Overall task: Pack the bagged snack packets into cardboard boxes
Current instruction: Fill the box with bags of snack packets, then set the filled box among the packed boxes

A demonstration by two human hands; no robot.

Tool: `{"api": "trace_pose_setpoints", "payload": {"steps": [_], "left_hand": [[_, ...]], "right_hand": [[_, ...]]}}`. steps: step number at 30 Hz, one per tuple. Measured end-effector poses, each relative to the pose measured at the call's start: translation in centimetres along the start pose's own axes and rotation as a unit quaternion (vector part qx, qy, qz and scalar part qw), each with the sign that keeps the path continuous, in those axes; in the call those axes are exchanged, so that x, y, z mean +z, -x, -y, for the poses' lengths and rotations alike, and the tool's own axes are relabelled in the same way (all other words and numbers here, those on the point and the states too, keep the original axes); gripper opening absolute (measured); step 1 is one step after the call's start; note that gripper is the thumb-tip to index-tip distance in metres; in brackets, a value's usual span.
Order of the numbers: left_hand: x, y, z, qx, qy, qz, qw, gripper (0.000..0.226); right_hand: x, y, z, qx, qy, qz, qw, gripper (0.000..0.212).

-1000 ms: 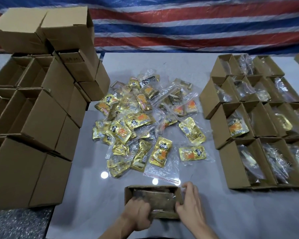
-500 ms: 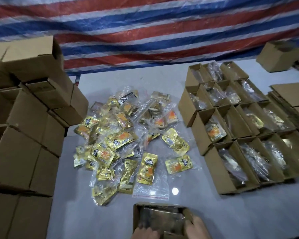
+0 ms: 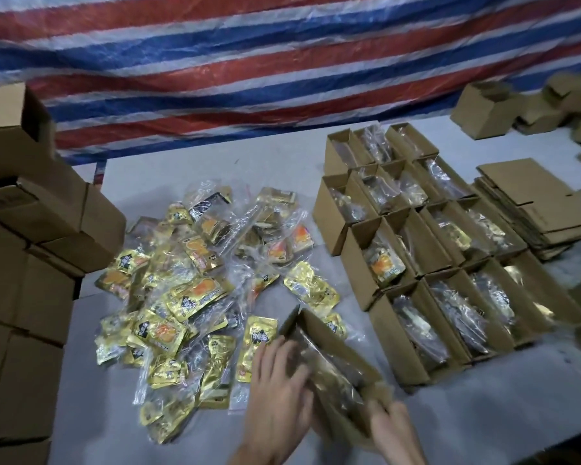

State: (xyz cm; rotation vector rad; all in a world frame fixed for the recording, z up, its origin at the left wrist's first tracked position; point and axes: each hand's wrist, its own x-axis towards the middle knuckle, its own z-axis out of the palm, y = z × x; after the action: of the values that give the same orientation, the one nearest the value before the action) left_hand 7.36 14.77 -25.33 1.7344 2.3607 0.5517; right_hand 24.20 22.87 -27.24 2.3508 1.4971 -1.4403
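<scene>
Left hand [image 3: 279, 374] spread flat against a filled box [image 3: 332, 360], right hand [image 3: 396, 429] gripping its near end; next, likely, setting it beside the packed rows [image 3: 399, 347].

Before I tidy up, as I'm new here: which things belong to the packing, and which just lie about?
Job: tilted box, left hand, right hand, loose snack bags, filled boxes.
Lying about for now: striped tarp, flat cardboard stack, stacked boxes at left.

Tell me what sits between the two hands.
In the head view, an open cardboard box lies tilted between the left hand and the right hand, both touching it. A shiny clear bag shows inside.
</scene>
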Motion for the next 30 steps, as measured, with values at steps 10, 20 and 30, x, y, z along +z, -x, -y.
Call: {"api": "trace_pose_setpoints", "payload": {"steps": [10,20,30], "left_hand": [[-3.3,-13.2,0.1,-0.318,0.344,0.017,0.883,0.057],[-5.4,-29.5,5.1,-0.277,0.347,0.06,0.894,0.05],[-4.2,-43.9,8.1,-0.284,0.314,0.039,0.905,0.048]], "right_hand": [[3.1,-2.2,15.8,-0.132,-0.19,0.075,0.97,0.014],[1.8,-9.9,30.9,-0.157,-0.139,0.068,0.975,0.075],[-0.7,-17.9,42.1,-0.235,-0.052,-0.024,0.97,0.05]]}}
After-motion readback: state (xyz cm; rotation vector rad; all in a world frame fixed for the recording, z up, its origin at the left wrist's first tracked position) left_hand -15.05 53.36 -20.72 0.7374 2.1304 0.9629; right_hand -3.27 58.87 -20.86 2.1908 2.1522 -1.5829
